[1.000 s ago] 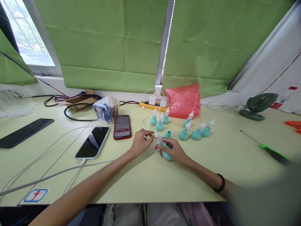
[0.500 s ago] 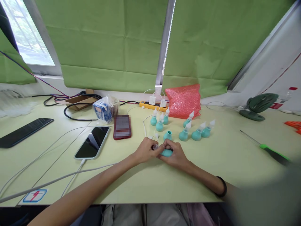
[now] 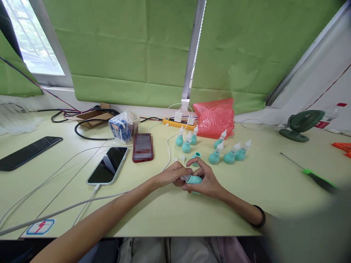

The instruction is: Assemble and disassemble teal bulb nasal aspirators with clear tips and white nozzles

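Teal rubber, a small bulb (image 3: 195, 179), is clamped in the right hand (image 3: 206, 179) just above the table (image 3: 170, 208), held steady while the left hand (image 3: 172, 174) pinches its clear nozzle (image 3: 183, 178) (seating cannot be told). Finished bulbs (image 3: 229, 155) are lined up beyond, near the pink bubble wrap (image 3: 215, 117).

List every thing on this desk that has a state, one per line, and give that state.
left hand: fingers closed on the clear tip at the bulb's neck
right hand: closed around the teal bulb
teal bulb: held, lying sideways
open bulb: upright, no tip on
finished bulbs: tipped, some leaning
white phone: screen dark, cable plugged in
fan: cannot tell if running
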`<state>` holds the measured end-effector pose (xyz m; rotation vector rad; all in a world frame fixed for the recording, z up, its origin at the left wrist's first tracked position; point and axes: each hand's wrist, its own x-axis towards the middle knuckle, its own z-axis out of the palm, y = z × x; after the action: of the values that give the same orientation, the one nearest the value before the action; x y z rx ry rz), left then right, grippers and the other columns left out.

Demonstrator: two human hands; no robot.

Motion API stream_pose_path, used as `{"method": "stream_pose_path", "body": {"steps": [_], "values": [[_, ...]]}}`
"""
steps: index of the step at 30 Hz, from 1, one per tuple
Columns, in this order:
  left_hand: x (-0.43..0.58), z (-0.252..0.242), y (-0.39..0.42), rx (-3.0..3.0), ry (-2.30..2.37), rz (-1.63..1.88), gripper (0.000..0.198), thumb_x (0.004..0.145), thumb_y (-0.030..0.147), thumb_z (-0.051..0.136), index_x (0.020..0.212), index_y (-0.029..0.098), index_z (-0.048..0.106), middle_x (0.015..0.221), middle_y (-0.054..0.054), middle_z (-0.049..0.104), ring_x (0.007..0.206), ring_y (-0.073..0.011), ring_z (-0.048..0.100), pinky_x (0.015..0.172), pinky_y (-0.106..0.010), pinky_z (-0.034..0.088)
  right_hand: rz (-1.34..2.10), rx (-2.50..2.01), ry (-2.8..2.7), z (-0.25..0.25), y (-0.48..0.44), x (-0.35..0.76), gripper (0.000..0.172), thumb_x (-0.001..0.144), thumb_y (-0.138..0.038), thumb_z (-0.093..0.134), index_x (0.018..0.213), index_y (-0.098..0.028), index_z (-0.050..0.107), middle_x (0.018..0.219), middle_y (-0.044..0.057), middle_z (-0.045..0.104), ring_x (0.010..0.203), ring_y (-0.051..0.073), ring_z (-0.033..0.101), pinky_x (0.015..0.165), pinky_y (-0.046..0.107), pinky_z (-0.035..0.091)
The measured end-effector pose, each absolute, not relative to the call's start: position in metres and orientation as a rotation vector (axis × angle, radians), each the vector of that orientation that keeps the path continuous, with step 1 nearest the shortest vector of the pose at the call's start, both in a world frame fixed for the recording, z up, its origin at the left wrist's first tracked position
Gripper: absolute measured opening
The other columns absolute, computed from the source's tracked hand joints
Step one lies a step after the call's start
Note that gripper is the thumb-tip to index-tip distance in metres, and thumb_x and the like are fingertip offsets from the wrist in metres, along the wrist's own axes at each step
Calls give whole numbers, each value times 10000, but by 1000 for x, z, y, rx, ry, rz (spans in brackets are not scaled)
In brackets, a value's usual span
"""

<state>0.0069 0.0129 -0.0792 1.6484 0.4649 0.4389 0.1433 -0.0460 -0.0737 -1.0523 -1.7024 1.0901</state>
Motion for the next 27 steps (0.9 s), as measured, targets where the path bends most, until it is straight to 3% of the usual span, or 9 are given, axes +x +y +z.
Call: {"method": "stream_pose_path", "body": {"steps": [4,6,10,13,17,22,27], "values": [[2,-76,20,1627,467,459,463,790,433,245,401,200,148,340,78,125,308,-49,171,340,-216,180,791,-949,-1814,-71,-46,150,456,553,-211,695,895,-211,392,535,-38,610,455,125,558,453,224,432],[-1,-71,20,1644,476,487,481,789,466,277,409,189,177,369,78,144,330,-44,166,356,-210,163,594,-961,-1736,-67,-42,157,367,586,-229,680,852,-205,428,579,-16,620,504,134,573,490,239,446],[0,-71,10,2265,639,480,462,762,485,388,450,144,375,405,55,288,371,-54,285,396,-202,209,288,-978,-1590,-53,-22,178,145,726,-303,552,771,-191,471,762,41,622,743,172,600,633,284,461],[6,-82,6,2956,847,285,433,770,478,378,558,124,509,480,-19,487,483,-137,488,470,-235,332,78,-1084,-1650,-42,-4,194,160,798,-325,447,897,-199,438,870,58,612,866,181,556,705,314,429],[10,-95,12,3045,1001,219,385,783,459,379,755,118,556,700,-108,598,673,-229,579,535,-281,410,-353,-1386,-1949,-31,18,203,212,844,-340,338,939,-180,439,923,81,587,911,221,490,772,377,344],[9,-98,22,2983,1223,246,370,790,423,400,1039,152,438,840,-111,583,709,-235,595,540,-289,432,-569,-1781,-2356,-27,37,195,295,869,-321,268,928,-122,477,810,130,586,842,247,505,657,313,343],[8,-95,20,2927,1310,255,312,813,343,371,1081,184,384,910,-78,549,724,-218,595,547,-280,435,-523,-1826,-2411,-36,47,195,238,831,-313,396,955,-129,482,780,111,591,744,224,554,543,245,328]]}}
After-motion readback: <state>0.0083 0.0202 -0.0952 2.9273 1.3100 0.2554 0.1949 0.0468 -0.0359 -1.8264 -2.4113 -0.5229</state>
